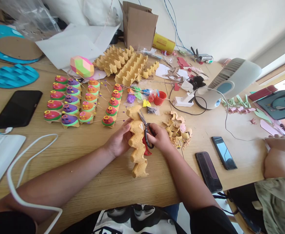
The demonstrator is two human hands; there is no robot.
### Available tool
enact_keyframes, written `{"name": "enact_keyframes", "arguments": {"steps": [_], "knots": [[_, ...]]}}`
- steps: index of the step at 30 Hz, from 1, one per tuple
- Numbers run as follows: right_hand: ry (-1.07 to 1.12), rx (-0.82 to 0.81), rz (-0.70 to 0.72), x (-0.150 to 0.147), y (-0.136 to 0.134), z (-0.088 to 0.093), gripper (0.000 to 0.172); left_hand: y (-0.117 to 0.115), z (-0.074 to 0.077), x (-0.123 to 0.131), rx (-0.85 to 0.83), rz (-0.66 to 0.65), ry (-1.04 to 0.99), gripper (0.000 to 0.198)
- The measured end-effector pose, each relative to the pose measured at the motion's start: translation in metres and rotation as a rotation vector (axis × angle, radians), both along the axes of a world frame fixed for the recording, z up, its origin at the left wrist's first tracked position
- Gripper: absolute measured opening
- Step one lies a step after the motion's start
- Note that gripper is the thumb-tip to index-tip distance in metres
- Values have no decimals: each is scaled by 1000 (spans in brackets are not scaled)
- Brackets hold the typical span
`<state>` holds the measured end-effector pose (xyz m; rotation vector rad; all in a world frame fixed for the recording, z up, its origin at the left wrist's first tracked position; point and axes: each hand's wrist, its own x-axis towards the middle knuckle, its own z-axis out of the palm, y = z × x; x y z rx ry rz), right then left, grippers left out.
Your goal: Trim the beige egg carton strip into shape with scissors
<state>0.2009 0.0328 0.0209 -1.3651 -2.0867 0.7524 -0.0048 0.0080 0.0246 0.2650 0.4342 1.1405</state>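
My left hand (pixel 119 139) grips a long strip of tan egg-carton cardboard (pixel 137 152) by its left side, holding it over the wooden table (pixel 103 182). My right hand (pixel 160 137) is closed in the red handles of a pair of scissors (pixel 144 125), whose blades are parted against the strip's upper part. Cut cardboard scraps (pixel 177 128) lie just right of my right hand.
Rows of painted egg-carton figures (pixel 71 104) stand to the left, with stacked egg trays (pixel 125 65) behind. A red cup (pixel 160 98), a white fan (pixel 227 83) and three phones (pixel 18 109) (pixel 208 171) (pixel 224 152) lie around. Another person's hands (pixel 278 152) rest at the right edge.
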Motion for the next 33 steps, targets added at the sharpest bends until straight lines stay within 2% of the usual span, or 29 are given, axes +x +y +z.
{"name": "enact_keyframes", "arguments": {"steps": [11, 21, 27, 30, 33], "knots": [[66, -45, 2, 2, 5, 0, 24, 1, -4, -3, 18, -34, 0, 55], [91, -68, -71, 2, 3, 2, 25, 3, -10, -6, -32, -70, -63, 41], [118, -116, -15, 4, 4, 2, 31, 3, -7, -6, -37, -78, -82, 41], [63, -84, 9, 4, 4, 3, 34, 3, -5, -5, -33, -78, -78, 42], [-2, -18, -26, 5, 5, 3, 37, 3, -4, -5, -25, -58, -48, 42]]}}
